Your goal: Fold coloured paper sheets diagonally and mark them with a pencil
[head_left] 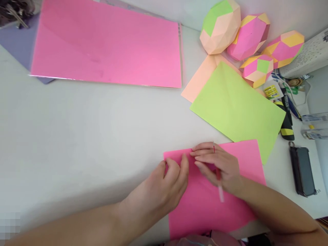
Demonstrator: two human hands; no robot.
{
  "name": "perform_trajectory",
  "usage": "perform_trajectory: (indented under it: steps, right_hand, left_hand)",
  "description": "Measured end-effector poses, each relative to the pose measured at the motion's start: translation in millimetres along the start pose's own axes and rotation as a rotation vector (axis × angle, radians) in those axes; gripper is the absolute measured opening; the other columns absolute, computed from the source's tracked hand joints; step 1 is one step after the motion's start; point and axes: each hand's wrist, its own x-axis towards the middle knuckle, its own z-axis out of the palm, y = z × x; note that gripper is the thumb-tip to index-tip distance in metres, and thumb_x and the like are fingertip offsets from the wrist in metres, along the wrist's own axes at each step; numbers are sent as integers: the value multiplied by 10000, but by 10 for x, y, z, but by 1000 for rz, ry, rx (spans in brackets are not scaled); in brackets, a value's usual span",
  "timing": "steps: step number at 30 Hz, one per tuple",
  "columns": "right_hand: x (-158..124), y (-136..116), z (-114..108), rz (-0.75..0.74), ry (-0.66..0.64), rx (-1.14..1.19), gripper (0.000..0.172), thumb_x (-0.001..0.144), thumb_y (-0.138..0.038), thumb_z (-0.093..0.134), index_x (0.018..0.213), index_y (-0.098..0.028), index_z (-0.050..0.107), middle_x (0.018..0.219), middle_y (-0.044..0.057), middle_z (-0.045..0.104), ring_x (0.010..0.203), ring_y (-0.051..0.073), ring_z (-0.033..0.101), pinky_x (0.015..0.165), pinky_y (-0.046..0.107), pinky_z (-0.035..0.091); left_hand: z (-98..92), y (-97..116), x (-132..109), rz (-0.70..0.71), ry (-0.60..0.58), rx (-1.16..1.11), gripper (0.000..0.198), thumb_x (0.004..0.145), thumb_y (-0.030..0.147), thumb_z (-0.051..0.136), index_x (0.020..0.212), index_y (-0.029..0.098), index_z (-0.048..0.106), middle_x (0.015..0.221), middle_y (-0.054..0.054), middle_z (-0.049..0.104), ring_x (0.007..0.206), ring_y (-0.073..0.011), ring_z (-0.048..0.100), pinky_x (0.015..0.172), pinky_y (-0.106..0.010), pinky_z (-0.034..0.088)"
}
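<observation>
A bright pink sheet of paper [205,208] lies in front of me, partly under both hands. At its upper left corner, my left hand [164,184] has its fingers curled, thumb and forefinger closed at the paper's edge. My right hand [220,167] holds a slim red-and-white pen-like tool [218,174] between its fingers. The exact kind of tool is unclear. Its thin red end points away from me and its pale end towards me. The right fingertips touch the sheet near its top edge.
A green sheet [238,102] overlaps the pink one, with a peach sheet [197,82] beneath. Several faceted paper shapes [220,27] stand behind. Large pink paper in clear wrap [107,44] lies at upper left. On the right are a dark phone-like case [303,171] and a black-yellow tool [286,126].
</observation>
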Motion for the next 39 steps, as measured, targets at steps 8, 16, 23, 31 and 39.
perform_trajectory:
  steps: [8,16,23,31,39]
  right_hand:
    - [209,-37,-271,512,-196,483,498,979,-533,259,1093,-187,598,782,40,620,684,149,620,559,287,529]
    - [239,-33,-184,294,-145,178,66,863,-137,542,858,-179,593,708,4,633,579,87,575,517,210,478]
    - [280,-87,-117,337,-160,148,63,819,-134,554,789,-169,597,663,-2,633,543,80,558,486,191,448]
    - [193,64,-48,343,-183,-52,114,762,-147,541,664,-194,508,590,-30,598,499,70,517,466,184,379]
    - [264,10,-34,431,-192,-45,126,733,-168,520,620,-198,471,552,-42,557,454,63,458,442,182,351]
  left_hand:
    - [-3,12,41,25,-86,19,251,887,250,527,1111,174,609,1397,-122,493,832,-204,561,624,-333,422]
    - [13,61,29,6,-84,2,282,864,272,555,1124,174,603,1398,-127,490,842,-224,551,623,-355,413]
    - [25,62,27,-2,-74,20,296,859,275,550,1130,168,601,1391,-133,497,856,-228,558,663,-363,430]
    - [-1,48,46,6,-95,28,280,876,277,526,1131,188,597,1401,-121,489,832,-216,561,618,-343,413]
    - [-18,21,50,37,-111,40,286,883,241,502,1149,180,591,1402,-120,488,833,-211,566,616,-334,422]
